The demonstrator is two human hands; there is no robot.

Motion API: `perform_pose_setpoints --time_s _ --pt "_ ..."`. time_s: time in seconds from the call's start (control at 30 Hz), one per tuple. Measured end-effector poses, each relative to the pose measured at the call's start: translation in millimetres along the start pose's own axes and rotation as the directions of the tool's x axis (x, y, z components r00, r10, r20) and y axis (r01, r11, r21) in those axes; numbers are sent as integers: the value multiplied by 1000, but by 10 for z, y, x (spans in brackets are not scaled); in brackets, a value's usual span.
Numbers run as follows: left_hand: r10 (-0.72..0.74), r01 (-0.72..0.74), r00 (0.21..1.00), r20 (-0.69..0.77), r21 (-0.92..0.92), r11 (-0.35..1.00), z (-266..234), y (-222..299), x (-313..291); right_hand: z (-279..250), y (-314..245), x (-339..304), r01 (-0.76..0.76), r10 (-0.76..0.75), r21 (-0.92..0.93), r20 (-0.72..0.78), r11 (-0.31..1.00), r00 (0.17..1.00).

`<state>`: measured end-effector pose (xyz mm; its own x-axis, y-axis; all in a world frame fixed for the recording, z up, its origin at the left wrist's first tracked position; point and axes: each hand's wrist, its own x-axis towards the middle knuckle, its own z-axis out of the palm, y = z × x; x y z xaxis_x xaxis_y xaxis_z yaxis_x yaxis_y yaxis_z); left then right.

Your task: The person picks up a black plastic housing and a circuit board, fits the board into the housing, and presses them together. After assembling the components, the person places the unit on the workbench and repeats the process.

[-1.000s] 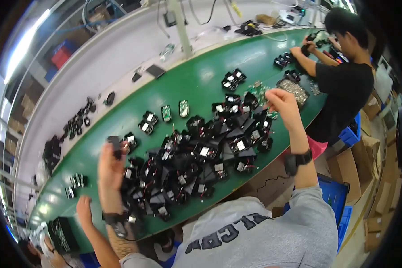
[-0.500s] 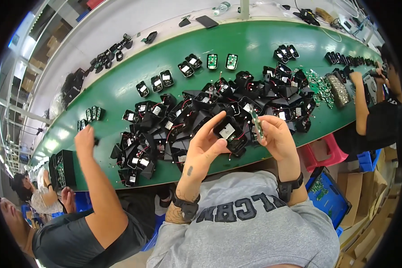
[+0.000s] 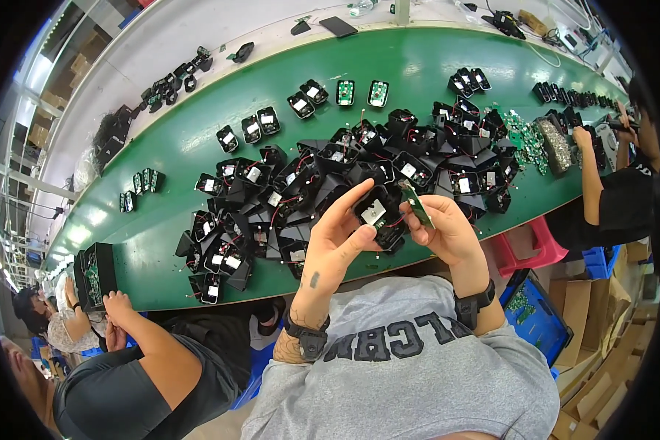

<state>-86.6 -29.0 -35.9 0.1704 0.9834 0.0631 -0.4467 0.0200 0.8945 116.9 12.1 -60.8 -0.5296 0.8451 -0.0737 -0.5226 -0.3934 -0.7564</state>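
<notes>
In my left hand (image 3: 337,235) is a black plastic housing (image 3: 378,214), its open side facing up; a white block and a red wire show inside. My fingers and thumb grip its left side. Just right of it, my right hand (image 3: 447,227) pinches a green circuit board (image 3: 418,207) between thumb and fingers, tilted, with its upper end close to the housing's rim. Whether board and housing touch, I cannot tell. Behind both hands spreads a heap of similar black housings (image 3: 301,176) with red wires.
On the green table (image 3: 183,169), two housings with boards (image 3: 345,92) stand at the back. Loose circuit boards (image 3: 524,139) lie to the right by a clear bag (image 3: 555,147). A co-worker (image 3: 139,367) sits at left, another (image 3: 616,183) at far right. A pink stool (image 3: 532,246) stands below the edge.
My right hand has turned the circuit board, which now leans with its flat green face showing. The left co-worker's arm has drawn back from the small group of housings toward the table edge.
</notes>
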Motion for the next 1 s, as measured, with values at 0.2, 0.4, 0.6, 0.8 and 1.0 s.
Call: perform_pose_setpoints --time_s 0.2,0.4,0.6,0.8,1.0 --pt "-14 14 1000 -7 38 999 -21 -44 37 -28 17 -9 4 -4 15 -34 1000 999" --pt "-10 10 1000 9 50 999 -5 -57 42 -49 49 1 29 -29 3 -95 1000 995" --pt "-40 40 999 -11 106 993 -30 -60 32 -13 42 -57 4 -10 -64 -92 998 996" --pt "-199 199 979 -38 0 980 89 5 68 62 -89 -4 105 -200 -559 -113 822 973" --pt "-294 285 950 107 93 954 115 -100 116 -43 -337 189 122 -144 -653 21 748 989"
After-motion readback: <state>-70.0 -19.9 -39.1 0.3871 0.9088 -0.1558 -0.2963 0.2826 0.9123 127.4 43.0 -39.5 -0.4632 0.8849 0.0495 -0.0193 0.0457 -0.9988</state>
